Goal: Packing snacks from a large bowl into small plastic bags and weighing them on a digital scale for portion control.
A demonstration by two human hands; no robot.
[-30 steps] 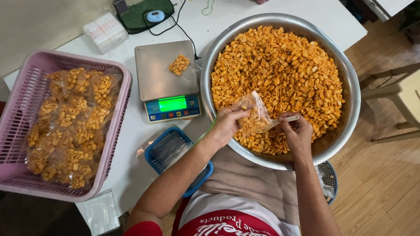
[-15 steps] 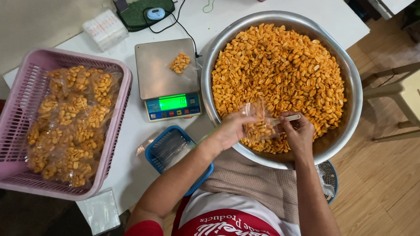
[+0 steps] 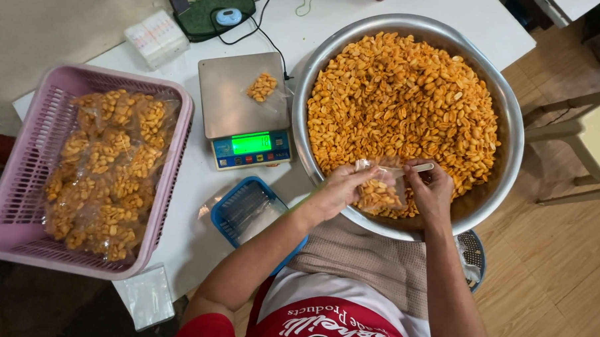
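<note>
Fingers of left hand point(image 3: 342, 186) and right hand point(image 3: 432, 188) pinching crinkly clear bag point(image 3: 377, 191), round steel basin point(image 3: 508, 109), glossy orange nuts point(image 3: 402, 99)

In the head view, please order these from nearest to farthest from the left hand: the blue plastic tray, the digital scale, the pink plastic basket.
Measured from the left hand, which holds a clear plastic bag of nuts:
1. Blue plastic tray, just to its left, at the table edge.
2. Digital scale with steel platform, farther left and up the table.
3. Pink plastic basket, at the far left.

A home snack-packing table: a huge metal basin point(image 3: 508, 116) of nuts, digital scale point(image 3: 245, 110) (display lit), basket point(image 3: 20, 198) of filled bags.
</note>
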